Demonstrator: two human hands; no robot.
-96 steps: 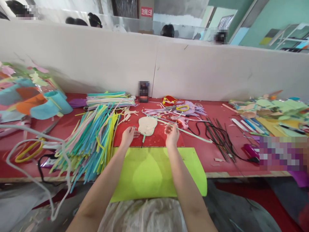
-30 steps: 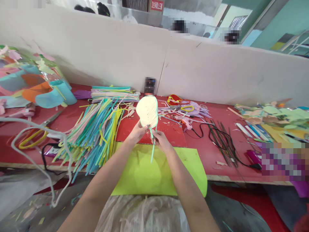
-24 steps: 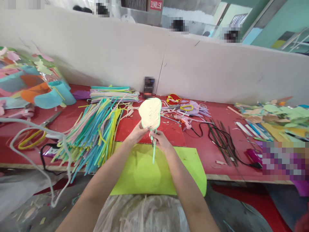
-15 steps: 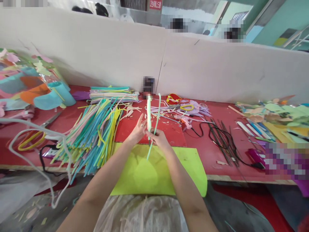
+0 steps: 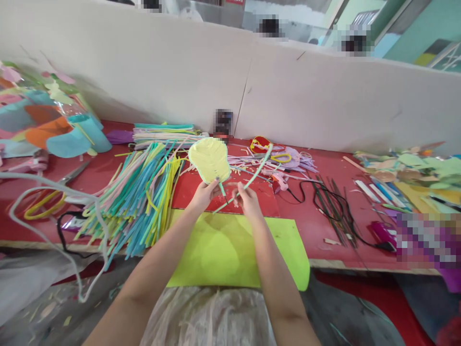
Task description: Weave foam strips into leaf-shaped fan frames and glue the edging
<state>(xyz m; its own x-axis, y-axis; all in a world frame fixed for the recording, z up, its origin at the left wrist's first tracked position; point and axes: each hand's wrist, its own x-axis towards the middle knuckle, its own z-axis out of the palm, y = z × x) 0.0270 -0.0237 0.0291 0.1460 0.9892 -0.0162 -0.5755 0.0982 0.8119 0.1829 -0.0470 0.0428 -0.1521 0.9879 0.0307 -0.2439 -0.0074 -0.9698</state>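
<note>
My left hand (image 5: 206,195) pinches the base of a pale yellow felt leaf (image 5: 210,161), whose rim is edged in light green. The leaf stands upright with its broad face turned to me, and a short green-wrapped stem with a dark wire end points down to the right. In my right hand (image 5: 248,198), closed fingers grip a pale green pipe cleaner (image 5: 258,169) that slants up to the right; its lower end passes below the leaf's stem. Whether the strip touches the stem I cannot tell. Under both hands lies a red board (image 5: 187,194).
A lime-green sheet (image 5: 230,254) covers the near edge. On the left are a heap of coloured pipe cleaners (image 5: 140,192) and yellow-handled scissors (image 5: 46,204). A pink glue gun (image 5: 279,180) lies right, its black cord by dark wires (image 5: 333,211). A pale partition (image 5: 162,72) stands behind.
The leaf, edge-on before, has turned its face to me and moved left with my left hand. My right hand has moved right, tilting the pipe cleaner outward.
</note>
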